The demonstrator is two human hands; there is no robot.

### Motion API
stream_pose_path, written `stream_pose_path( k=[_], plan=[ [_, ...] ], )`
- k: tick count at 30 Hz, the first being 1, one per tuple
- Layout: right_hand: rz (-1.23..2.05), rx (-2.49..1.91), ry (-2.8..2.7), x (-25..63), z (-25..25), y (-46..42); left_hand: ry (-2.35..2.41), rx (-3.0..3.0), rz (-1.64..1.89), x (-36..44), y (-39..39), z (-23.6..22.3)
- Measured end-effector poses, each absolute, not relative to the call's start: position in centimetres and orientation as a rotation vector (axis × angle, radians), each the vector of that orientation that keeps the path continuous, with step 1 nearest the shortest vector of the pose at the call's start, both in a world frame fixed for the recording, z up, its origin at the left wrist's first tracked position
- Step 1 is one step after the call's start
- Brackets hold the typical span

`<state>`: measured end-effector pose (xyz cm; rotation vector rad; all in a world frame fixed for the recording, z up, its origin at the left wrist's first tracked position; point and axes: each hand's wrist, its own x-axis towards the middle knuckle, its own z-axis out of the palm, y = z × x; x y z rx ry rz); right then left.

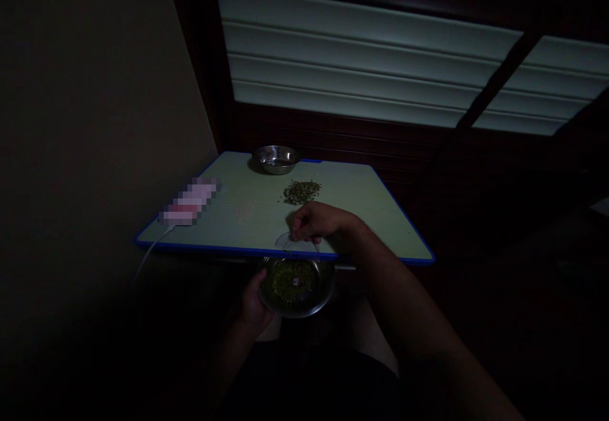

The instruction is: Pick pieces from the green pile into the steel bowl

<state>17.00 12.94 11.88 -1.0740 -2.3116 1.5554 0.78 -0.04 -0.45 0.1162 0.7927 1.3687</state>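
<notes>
Below the table's front edge, my left hand (254, 299) grips the left rim of a metal bowl (311, 310). Small green grains or beans (285, 281) lie inside it, with a small red and white item (297, 279) among them. My right hand (316, 220) is over the tabletop near that edge, its fingers drawn together; whatever they may hold is too dark to make out. Just under these fingers a pale, fan-shaped printed mark (288, 242) shows on the surface. Beyond the hand lies a loose pile of small greenish-brown grains (301, 192).
The small pale table (352, 199) has a blue rim. At its back stands a second steel bowl (276, 161). A blurred pinkish phone-like object (190, 202) lies at the left, a white cable (151, 248) hanging from it. Dark wooden panelling rises behind; the room is dim.
</notes>
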Motion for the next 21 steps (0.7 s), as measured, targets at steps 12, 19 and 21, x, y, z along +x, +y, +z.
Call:
stream_pose_path(
  k=[12,19,21],
  plan=[
    [1.694,-0.921,-2.290,17.6,12.1,13.3,0.853,0.106,1.387,0.9,0.0,0.0],
    [1.496,-1.084,-1.843,20.8,13.1,16.3,0.886,0.080,1.371,0.7,-0.1,-0.1],
    [1.296,-1.159,-1.581,21.6,12.7,16.8,0.868,0.078,1.365,0.6,-0.1,-0.4]
  ],
)
